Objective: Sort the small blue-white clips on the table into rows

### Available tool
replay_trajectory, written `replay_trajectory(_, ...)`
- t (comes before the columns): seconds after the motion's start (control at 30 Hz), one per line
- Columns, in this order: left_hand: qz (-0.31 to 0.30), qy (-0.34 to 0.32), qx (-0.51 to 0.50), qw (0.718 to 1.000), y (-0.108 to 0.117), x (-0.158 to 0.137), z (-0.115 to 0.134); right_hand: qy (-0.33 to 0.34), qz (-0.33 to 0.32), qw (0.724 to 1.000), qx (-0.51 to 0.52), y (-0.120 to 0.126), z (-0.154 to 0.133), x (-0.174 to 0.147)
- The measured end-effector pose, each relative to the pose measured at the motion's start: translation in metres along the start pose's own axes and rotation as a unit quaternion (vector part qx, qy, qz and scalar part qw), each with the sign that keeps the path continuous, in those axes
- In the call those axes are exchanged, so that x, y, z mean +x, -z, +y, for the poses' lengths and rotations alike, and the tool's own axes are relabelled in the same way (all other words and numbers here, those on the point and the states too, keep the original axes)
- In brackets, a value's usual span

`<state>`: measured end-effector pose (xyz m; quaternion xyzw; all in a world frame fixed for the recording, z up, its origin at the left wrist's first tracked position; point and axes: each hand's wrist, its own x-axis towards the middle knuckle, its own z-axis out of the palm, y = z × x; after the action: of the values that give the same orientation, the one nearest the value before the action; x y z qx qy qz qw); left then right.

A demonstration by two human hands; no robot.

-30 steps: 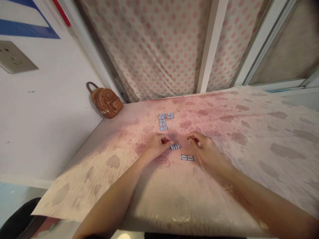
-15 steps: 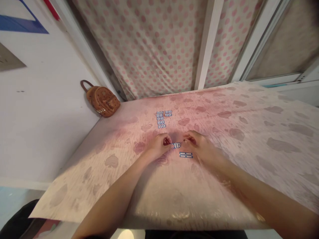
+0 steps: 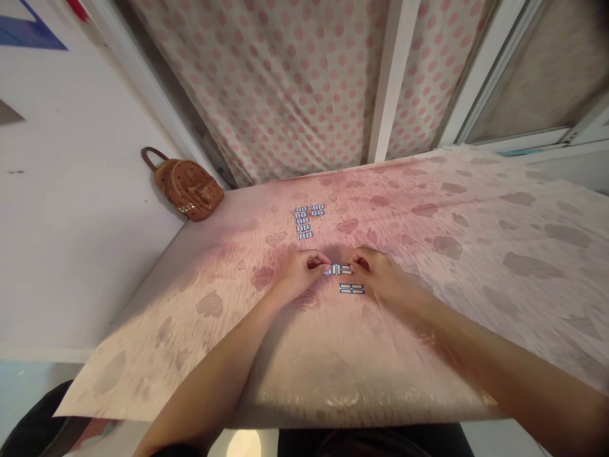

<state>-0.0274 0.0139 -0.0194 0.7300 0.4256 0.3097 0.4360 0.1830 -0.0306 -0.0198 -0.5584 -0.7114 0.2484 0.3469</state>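
A small piece with white rectangles edged in blue, like a strip of labels (image 3: pixel 338 270), lies between my two hands over the table. My left hand (image 3: pixel 303 271) is closed, thumb and forefinger pinching its left end. On the other side my right hand (image 3: pixel 378 270) is closed too, its fingertips at the right end of the strip. Just below sits another blue-edged label piece (image 3: pixel 351 289) with white bars in two rows, flat on the cloth. Farther back, several similar label pieces (image 3: pixel 303 221) are laid out in a column, with more of them (image 3: pixel 318 210) beside its top.
A pink patterned tablecloth (image 3: pixel 209 355) covers the table. At the back left, a small brown backpack (image 3: pixel 190 190) leans by the white wall (image 3: pixel 71 222). Behind the table hangs a polka-dot curtain (image 3: pixel 285 82), with a white post (image 3: pixel 394 76) in front.
My right hand has moved left and in, and its fingers now meet the right end of the label strip. The whole view has shifted slightly.
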Motion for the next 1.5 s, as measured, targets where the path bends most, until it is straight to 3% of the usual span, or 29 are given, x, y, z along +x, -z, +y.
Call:
replay_trajectory(0.23, 0.063, 0.022, 0.028, 0.997, 0.008, 0.003, -0.003, -0.021, 0.019, 0.999, -0.037, 0.009, 0.004, 0.004)
replay_trajectory(0.53, 0.059, 0.044, 0.012, 0.997, 0.012, 0.004, -0.008, -0.041, -0.085, 0.996, 0.004, 0.018, 0.012, 0.005)
replay_trajectory(0.67, 0.055, 0.044, 0.023, 0.997, 0.012, 0.003, -0.007, -0.001, -0.139, 0.990, -0.004, 0.022, 0.009, 0.003)
replay_trajectory(0.9, 0.043, 0.038, 0.046, 0.997, 0.008, 0.002, -0.003, 0.083, -0.126, 0.979, -0.140, 0.017, -0.005, -0.002)
replay_trajectory(1.13, 0.067, -0.004, 0.138, 0.988, 0.004, -0.003, 0.004, 0.101, -0.146, 0.979, -0.102, 0.012, -0.003, -0.006)
replay_trajectory(1.37, -0.064, -0.108, 0.077, 0.989, -0.004, -0.009, 0.021, 0.030, -0.151, 0.987, -0.045, 0.017, -0.012, -0.007)
replay_trajectory(1.5, -0.011, -0.061, -0.016, 0.998, -0.009, -0.009, 0.018, -0.011, -0.098, 0.995, 0.003, 0.020, -0.020, -0.006)
